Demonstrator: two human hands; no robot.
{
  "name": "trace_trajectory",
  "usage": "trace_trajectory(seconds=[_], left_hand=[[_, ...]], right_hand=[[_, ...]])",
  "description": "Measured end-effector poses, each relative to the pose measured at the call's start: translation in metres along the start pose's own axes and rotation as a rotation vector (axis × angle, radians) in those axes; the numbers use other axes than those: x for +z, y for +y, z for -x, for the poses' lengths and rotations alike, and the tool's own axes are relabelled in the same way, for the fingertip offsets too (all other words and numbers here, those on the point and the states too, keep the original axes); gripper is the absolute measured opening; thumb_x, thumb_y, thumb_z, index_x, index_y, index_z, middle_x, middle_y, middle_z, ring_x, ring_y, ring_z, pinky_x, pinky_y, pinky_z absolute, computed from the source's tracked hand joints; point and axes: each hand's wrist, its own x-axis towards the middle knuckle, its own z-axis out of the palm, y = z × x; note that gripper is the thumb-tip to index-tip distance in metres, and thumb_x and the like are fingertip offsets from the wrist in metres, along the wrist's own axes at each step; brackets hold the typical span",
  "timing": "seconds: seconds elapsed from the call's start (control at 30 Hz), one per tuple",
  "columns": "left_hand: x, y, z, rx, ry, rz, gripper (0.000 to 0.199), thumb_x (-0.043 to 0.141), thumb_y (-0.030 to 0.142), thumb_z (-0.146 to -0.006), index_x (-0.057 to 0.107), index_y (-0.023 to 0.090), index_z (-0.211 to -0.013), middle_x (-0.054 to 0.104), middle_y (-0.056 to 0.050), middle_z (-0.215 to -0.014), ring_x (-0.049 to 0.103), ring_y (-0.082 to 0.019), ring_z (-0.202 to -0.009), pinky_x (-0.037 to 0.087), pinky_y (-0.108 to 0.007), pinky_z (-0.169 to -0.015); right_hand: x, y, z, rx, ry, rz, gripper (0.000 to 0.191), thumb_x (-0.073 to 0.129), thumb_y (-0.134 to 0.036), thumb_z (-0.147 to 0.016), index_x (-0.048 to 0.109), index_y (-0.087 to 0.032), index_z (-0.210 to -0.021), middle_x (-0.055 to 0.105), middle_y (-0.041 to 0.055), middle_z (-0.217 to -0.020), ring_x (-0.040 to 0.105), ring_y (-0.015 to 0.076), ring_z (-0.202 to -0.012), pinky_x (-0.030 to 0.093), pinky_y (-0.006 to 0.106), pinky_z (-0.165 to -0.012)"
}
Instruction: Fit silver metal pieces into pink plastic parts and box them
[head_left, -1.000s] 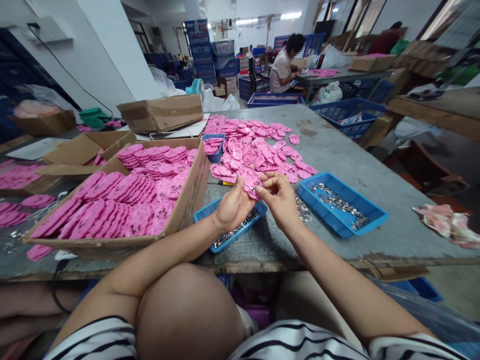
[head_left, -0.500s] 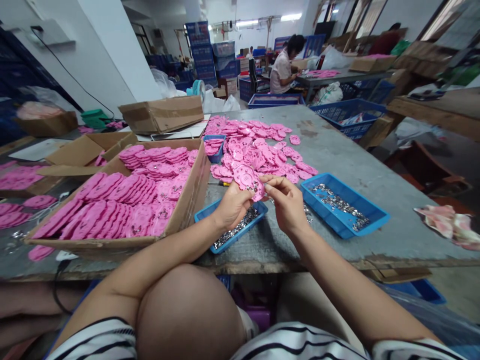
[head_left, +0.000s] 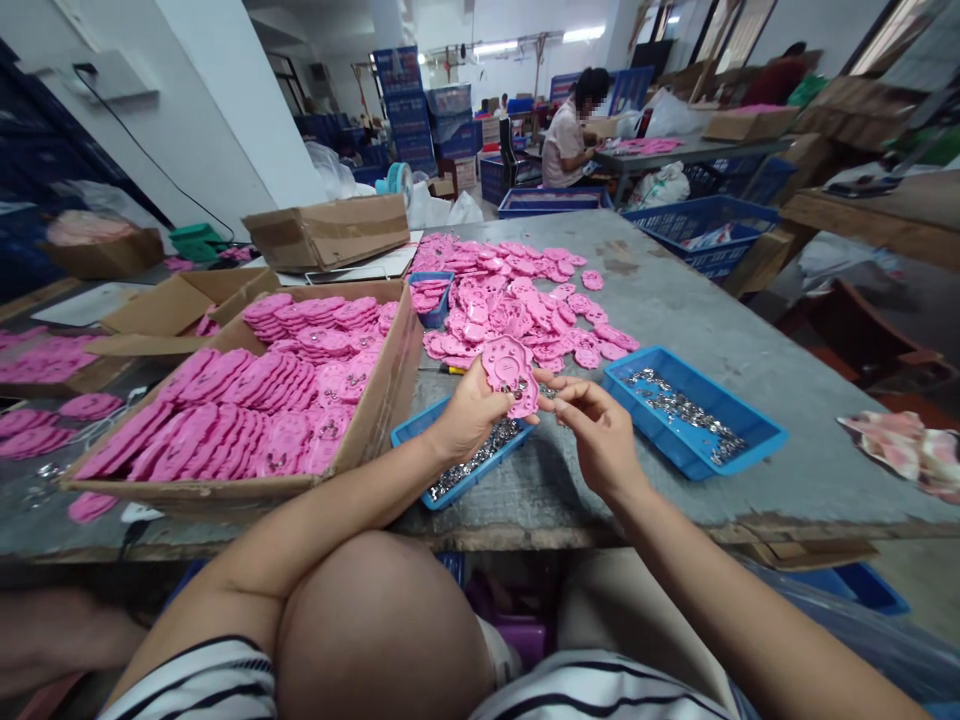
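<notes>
A pink moulded plastic piece (head_left: 504, 362) with a scalloped edge and small metal bits on it is gripped in my left hand (head_left: 466, 418), thumb across its lower part. Just right of it, my right hand (head_left: 606, 432) has thumb and forefinger pinched together; whatever is between the fingertips is too small to make out. Beneath my left hand stands a blue tray (head_left: 442, 496) of small shiny metal parts (head_left: 474, 462). A second blue tray (head_left: 686, 452), also with metal parts, lies to the right of my right hand. Behind my hands spreads a heap of pink pieces (head_left: 502, 300).
A cardboard box (head_left: 409, 370) packed with rows of pink pieces stands on the left. A small blue basket (head_left: 435, 315) sits by the heap. A yellow-handled tool (head_left: 452, 370) lies behind my left hand. Crumpled cloth (head_left: 892, 445) rests at right. A co-worker (head_left: 568, 140) sits farther back.
My right hand has moved right, away from the pink piece's edge. The piece in my left hand is now tilted more upright.
</notes>
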Motion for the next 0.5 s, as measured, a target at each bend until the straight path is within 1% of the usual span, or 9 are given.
trace_trajectory(seconds=[0.07,0.13,0.23,0.33,0.4,0.5], left_hand=[[-0.001,-0.001,0.0,-0.006,-0.017,-0.009,0.043,0.067,0.022,-0.067,0.044,0.019,-0.103,0.067,-0.011,-0.11,0.071,-0.022,-0.08,0.053,-0.027,-0.058],[-0.002,-0.002,0.0,-0.028,-0.037,-0.006,0.042,0.065,0.02,-0.067,0.045,0.019,-0.103,0.066,-0.011,-0.111,0.07,-0.023,-0.082,0.052,-0.027,-0.059],[-0.004,-0.004,0.0,-0.069,-0.041,0.038,0.042,0.06,0.02,-0.067,0.046,0.018,-0.107,0.067,-0.011,-0.109,0.07,-0.026,-0.089,0.055,-0.033,-0.066],[-0.004,-0.005,0.0,-0.078,-0.018,0.061,0.048,0.057,0.021,-0.069,0.045,0.018,-0.115,0.067,-0.011,-0.108,0.068,-0.028,-0.096,0.056,-0.042,-0.076],[-0.004,-0.006,0.0,-0.075,-0.024,0.049,0.047,0.058,0.021,-0.07,0.045,0.018,-0.115,0.068,-0.01,-0.107,0.068,-0.027,-0.095,0.056,-0.042,-0.077],[-0.004,-0.007,0.0,-0.073,-0.06,0.021,0.043,0.059,0.023,-0.07,0.046,0.018,-0.11,0.068,-0.011,-0.106,0.069,-0.025,-0.091,0.056,-0.039,-0.073]], right_hand=[[-0.005,-0.002,0.003,-0.026,0.038,0.043,0.019,0.075,-0.034,-0.067,0.061,-0.021,-0.069,0.066,0.0059,-0.095,0.06,0.0238,-0.096,0.046,0.041,-0.085],[-0.008,-0.007,0.005,-0.084,0.056,0.078,0.018,0.074,-0.035,-0.069,0.062,-0.021,-0.071,0.066,0.0059,-0.095,0.059,0.0233,-0.096,0.046,0.041,-0.086],[-0.005,-0.017,0.005,-0.15,0.002,0.095,0.015,0.071,-0.033,-0.072,0.062,-0.022,-0.073,0.065,0.0051,-0.095,0.059,0.0225,-0.097,0.046,0.04,-0.087],[-0.002,-0.021,0.005,-0.135,-0.06,0.073,0.014,0.07,-0.032,-0.074,0.061,-0.022,-0.073,0.063,0.0047,-0.097,0.061,0.0228,-0.097,0.048,0.038,-0.082],[-0.002,-0.02,0.006,-0.124,-0.066,0.069,0.013,0.07,-0.031,-0.075,0.061,-0.022,-0.073,0.061,0.0048,-0.097,0.06,0.0232,-0.098,0.048,0.038,-0.08],[-0.005,-0.015,0.005,-0.144,-0.032,0.101,0.011,0.069,-0.029,-0.074,0.062,-0.022,-0.072,0.062,0.0046,-0.096,0.059,0.0222,-0.098,0.046,0.04,-0.086]])
